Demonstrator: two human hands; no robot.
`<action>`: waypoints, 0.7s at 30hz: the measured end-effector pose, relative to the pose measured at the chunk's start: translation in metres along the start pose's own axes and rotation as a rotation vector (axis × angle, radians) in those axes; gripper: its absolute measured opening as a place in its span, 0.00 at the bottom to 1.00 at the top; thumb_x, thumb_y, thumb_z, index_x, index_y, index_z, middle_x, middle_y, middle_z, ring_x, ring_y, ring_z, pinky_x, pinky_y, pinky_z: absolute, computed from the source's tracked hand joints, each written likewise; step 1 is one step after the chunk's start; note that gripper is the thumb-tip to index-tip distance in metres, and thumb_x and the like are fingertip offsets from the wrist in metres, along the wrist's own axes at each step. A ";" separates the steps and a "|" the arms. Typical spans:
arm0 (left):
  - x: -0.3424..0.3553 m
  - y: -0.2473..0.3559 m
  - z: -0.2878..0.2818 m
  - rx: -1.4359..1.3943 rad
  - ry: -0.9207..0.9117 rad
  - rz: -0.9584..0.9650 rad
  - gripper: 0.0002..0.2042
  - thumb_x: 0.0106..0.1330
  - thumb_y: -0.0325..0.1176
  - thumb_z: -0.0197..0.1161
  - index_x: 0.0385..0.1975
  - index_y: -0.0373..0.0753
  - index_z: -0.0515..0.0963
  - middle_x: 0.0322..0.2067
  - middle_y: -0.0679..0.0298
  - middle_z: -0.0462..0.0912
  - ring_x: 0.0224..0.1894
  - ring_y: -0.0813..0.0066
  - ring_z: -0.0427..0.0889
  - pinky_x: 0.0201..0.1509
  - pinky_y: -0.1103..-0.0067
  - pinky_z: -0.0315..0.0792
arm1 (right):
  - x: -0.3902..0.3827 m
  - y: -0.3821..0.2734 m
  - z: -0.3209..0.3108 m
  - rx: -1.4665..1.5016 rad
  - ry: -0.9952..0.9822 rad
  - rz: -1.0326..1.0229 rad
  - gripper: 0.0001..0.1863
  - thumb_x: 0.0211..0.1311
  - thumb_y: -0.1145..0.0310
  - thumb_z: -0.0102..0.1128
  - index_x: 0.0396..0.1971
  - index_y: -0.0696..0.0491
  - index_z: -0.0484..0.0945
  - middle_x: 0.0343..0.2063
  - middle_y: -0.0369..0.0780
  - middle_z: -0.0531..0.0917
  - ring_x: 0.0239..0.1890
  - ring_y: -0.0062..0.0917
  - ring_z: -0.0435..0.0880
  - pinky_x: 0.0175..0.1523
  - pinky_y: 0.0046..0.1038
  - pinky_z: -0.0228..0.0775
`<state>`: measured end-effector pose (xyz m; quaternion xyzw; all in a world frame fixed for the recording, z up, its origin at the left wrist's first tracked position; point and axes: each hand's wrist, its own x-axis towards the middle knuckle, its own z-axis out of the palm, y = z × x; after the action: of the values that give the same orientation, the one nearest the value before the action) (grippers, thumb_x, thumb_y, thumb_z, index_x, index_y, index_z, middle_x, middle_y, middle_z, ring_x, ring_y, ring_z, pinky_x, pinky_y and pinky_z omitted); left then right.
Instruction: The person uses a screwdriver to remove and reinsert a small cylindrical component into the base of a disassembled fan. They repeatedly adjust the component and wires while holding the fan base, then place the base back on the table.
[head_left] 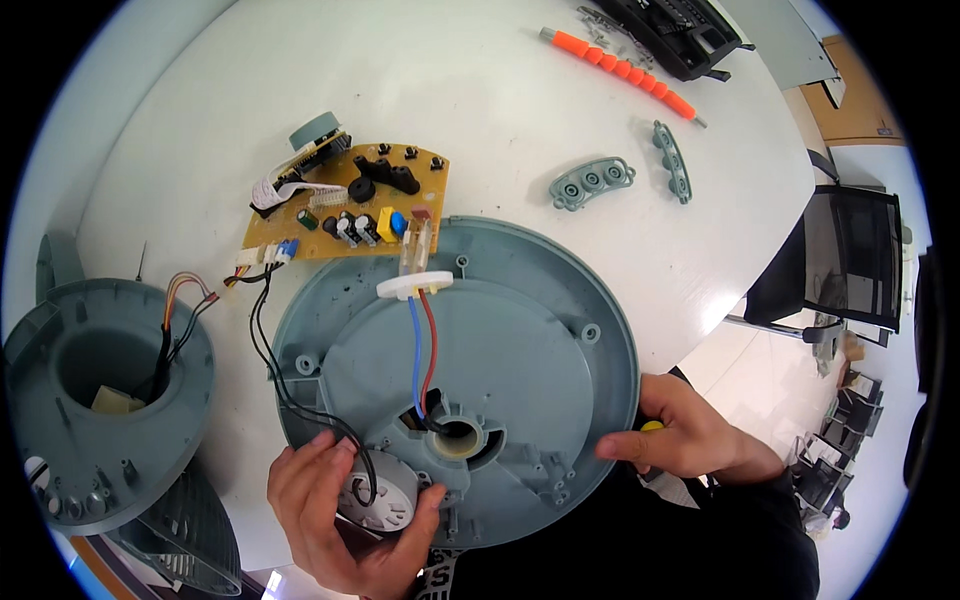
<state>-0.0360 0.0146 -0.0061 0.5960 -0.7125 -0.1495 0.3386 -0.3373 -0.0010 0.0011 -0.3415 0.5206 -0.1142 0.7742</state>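
Note:
A large round grey-green plastic fan base [520, 350] lies inside up before me, its lower rim close to my body. My left hand [340, 515] is closed round a small round whitish motor [380, 500] at the base's lower left; black wires run up from it. My right hand [685, 430] grips the base's right rim, thumb on top. Something yellow [652, 426] shows between its thumb and fingers, mostly hidden. At the far rim rests a yellow-brown circuit board [345, 205]. Blue and red wires [432, 345] join a white disc [415, 286] to the base's central hole.
A grey round housing [110, 400] with loose wires stands at the left. Farther off on the white table [270, 60] lie two grey button strips [592, 182], an orange flexible shaft [625, 72] and a black tool case [680, 35]. A black chair [850, 255] stands to the right.

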 end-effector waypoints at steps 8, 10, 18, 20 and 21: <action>0.001 -0.010 0.003 -0.063 -0.012 0.013 0.34 0.47 0.35 0.77 0.55 0.26 0.75 0.45 0.47 0.80 0.49 0.54 0.78 0.56 0.66 0.72 | 0.000 -0.001 0.005 0.023 0.044 -0.018 0.18 0.66 0.63 0.67 0.47 0.61 0.77 0.26 0.37 0.82 0.21 0.16 0.77 0.27 0.18 0.67; 0.001 -0.009 0.002 -0.053 -0.008 -0.001 0.33 0.45 0.32 0.76 0.55 0.26 0.75 0.45 0.47 0.79 0.49 0.55 0.79 0.56 0.66 0.72 | 0.001 -0.007 0.006 -0.004 0.041 0.024 0.18 0.66 0.63 0.67 0.47 0.61 0.77 0.27 0.37 0.82 0.22 0.16 0.78 0.28 0.18 0.67; 0.000 -0.012 0.008 -0.085 -0.012 -0.007 0.33 0.43 0.27 0.74 0.54 0.25 0.76 0.48 0.46 0.78 0.50 0.55 0.79 0.58 0.66 0.72 | 0.002 -0.018 0.010 -0.097 0.081 0.065 0.19 0.66 0.65 0.66 0.49 0.62 0.76 0.32 0.40 0.84 0.34 0.19 0.82 0.40 0.22 0.72; 0.001 -0.013 0.007 -0.095 -0.018 -0.020 0.32 0.45 0.28 0.73 0.55 0.26 0.75 0.48 0.46 0.78 0.50 0.55 0.79 0.59 0.66 0.72 | 0.001 -0.028 0.014 -0.151 0.128 0.049 0.18 0.67 0.66 0.64 0.49 0.62 0.75 0.32 0.41 0.85 0.34 0.20 0.83 0.40 0.22 0.72; 0.001 -0.014 0.007 -0.099 -0.017 -0.025 0.32 0.46 0.28 0.73 0.55 0.26 0.74 0.48 0.46 0.78 0.51 0.55 0.79 0.59 0.66 0.72 | 0.001 -0.032 0.016 -0.180 0.151 0.037 0.18 0.67 0.66 0.64 0.50 0.62 0.75 0.32 0.42 0.85 0.34 0.21 0.83 0.40 0.22 0.73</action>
<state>-0.0300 0.0087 -0.0198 0.5859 -0.6998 -0.1938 0.3596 -0.3170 -0.0187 0.0243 -0.3904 0.5918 -0.0778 0.7009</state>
